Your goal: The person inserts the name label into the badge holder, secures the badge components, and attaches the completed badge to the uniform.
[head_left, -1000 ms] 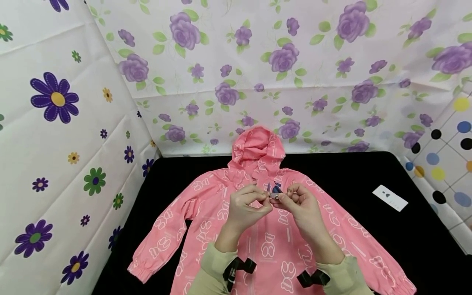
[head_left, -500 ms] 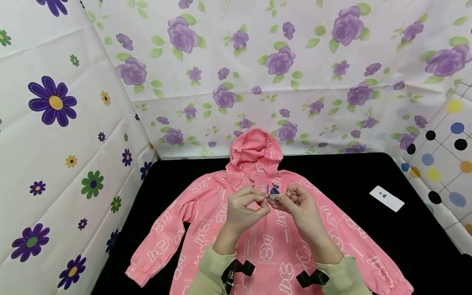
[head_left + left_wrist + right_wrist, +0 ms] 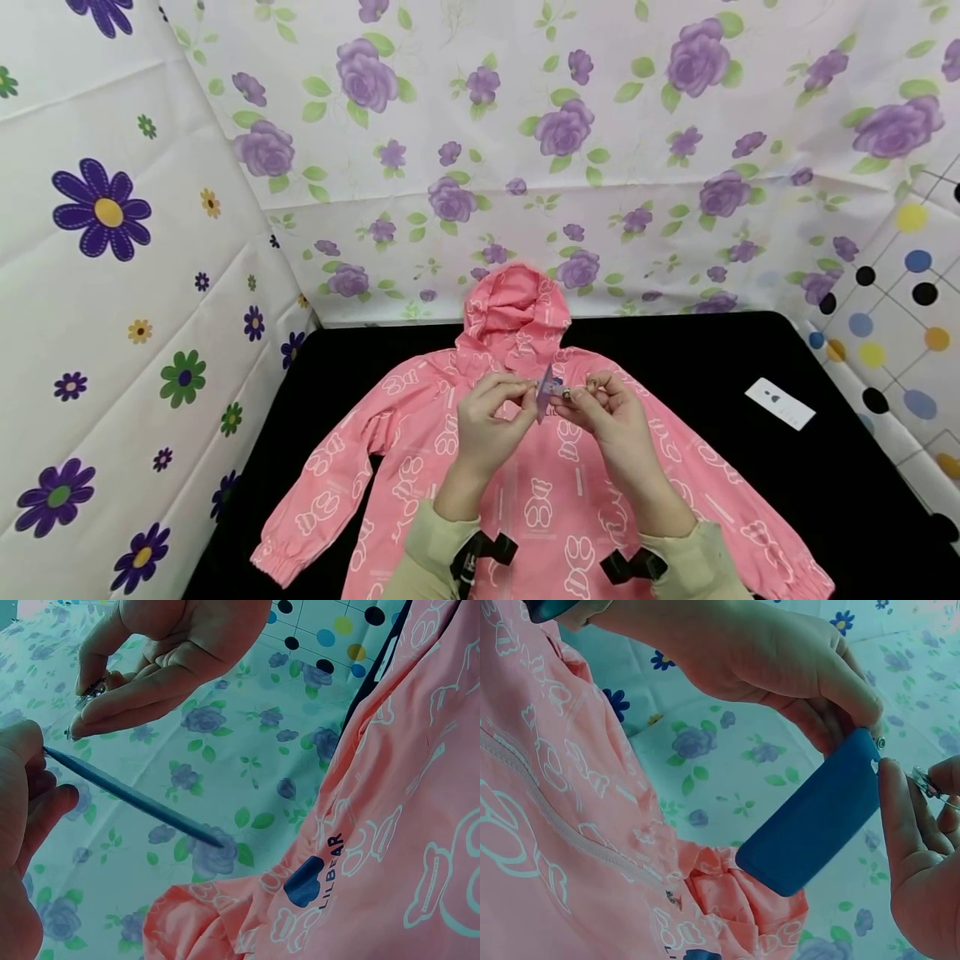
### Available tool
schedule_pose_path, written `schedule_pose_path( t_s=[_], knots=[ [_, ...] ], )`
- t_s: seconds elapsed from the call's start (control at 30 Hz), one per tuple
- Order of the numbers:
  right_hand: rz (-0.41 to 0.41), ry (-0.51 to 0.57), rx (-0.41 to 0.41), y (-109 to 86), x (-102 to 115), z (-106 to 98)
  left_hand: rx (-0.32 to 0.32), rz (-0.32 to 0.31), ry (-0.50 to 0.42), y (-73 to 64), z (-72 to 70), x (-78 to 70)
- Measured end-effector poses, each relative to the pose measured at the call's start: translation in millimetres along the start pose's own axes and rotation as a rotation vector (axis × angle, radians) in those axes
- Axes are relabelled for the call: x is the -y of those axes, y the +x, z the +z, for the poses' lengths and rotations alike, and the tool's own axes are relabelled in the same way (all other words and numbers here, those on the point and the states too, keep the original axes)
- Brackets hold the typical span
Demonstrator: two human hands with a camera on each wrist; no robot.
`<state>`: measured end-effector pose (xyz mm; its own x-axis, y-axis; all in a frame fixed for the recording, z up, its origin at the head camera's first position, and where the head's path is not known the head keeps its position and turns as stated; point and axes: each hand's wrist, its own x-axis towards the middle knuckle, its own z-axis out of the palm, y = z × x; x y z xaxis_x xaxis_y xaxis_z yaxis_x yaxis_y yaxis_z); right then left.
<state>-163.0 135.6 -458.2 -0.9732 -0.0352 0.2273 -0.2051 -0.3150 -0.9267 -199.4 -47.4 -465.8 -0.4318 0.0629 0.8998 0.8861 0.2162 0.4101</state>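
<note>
My left hand [image 3: 491, 421] pinches one end of a slim card tag [image 3: 810, 814], purple in the head view and blue in the wrist views. A small hole shows near the pinched end. Close by, my right hand [image 3: 621, 425] holds a small shiny metal piece [image 3: 928, 782] between thumb and fingers; its exact kind is unclear. One right fingertip is right beside the tag's hole in the right wrist view; whether it touches cannot be told. Below both hands lies a pink hooded jacket [image 3: 540, 500] with white bear outlines and a blue chest print [image 3: 305, 883].
A white card [image 3: 780, 403] with dark marks lies on the black table [image 3: 697, 358] at the right. Floral sheets [image 3: 420, 125] stand behind and to the left, with a dotted sheet [image 3: 892, 333] at the right. The jacket's sleeves [image 3: 318, 492] spread outward.
The tag has turned between my hands and shows more of its face in the head view. My hands stay pinched over the jacket's chest. The head view has shifted slightly.
</note>
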Motion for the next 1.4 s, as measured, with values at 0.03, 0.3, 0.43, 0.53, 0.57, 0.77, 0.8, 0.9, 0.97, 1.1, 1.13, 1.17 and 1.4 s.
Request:
schedule_pose_path(
  t_s=[0.03, 0.3, 0.43, 0.53, 0.57, 0.77, 0.8, 0.9, 0.97, 1.1, 1.13, 1.17, 1.4],
  knots=[
    [0.000, -0.001, -0.002, 0.2, -0.2, -0.1, -0.002, -0.012, -0.001, -0.2, -0.3, 0.0],
    [0.013, 0.046, -0.036, 1.1, 2.2, 0.6, -0.020, -0.018, 0.002, 1.0, -0.9, 0.4],
    [0.015, 0.070, -0.060, 2.2, 4.6, 0.9, -0.041, -0.010, 0.015, 2.5, -1.4, 2.1],
    [0.012, 0.095, -0.065, 2.9, 5.2, 0.2, -0.050, -0.018, 0.021, 2.9, -2.4, 3.4],
    [0.008, 0.100, -0.065, 2.9, 5.3, -0.2, -0.049, -0.030, 0.027, 3.1, -2.6, 3.2],
    [0.009, 0.123, -0.085, 4.2, 4.5, -1.0, 0.002, -0.215, 0.073, 10.9, -2.8, -9.7],
    [0.009, 0.122, -0.089, 4.2, 4.6, -1.0, 0.011, -0.249, 0.080, 12.8, -3.0, -13.0],
    [0.009, 0.116, -0.101, 4.4, 4.1, -1.3, 0.027, -0.320, 0.090, 17.8, -4.7, -21.3],
    [0.008, 0.106, -0.105, 4.6, 3.8, -1.8, 0.038, -0.349, 0.090, 20.2, -5.9, -24.8],
    [0.007, 0.104, -0.111, 5.6, 2.7, -2.9, 0.061, -0.385, 0.077, 21.7, -7.8, -27.3],
    [0.006, 0.107, -0.109, 5.9, 2.6, -3.2, 0.069, -0.393, 0.072, 21.7, -8.0, -27.0],
    [0.004, 0.109, -0.109, 5.9, 2.5, -3.6, 0.078, -0.405, 0.063, 21.4, -8.2, -26.9],
    [-0.002, 0.120, -0.109, 5.0, 2.2, -5.3, 0.196, -0.726, -0.145, 16.5, -6.8, -22.1]
  ],
)
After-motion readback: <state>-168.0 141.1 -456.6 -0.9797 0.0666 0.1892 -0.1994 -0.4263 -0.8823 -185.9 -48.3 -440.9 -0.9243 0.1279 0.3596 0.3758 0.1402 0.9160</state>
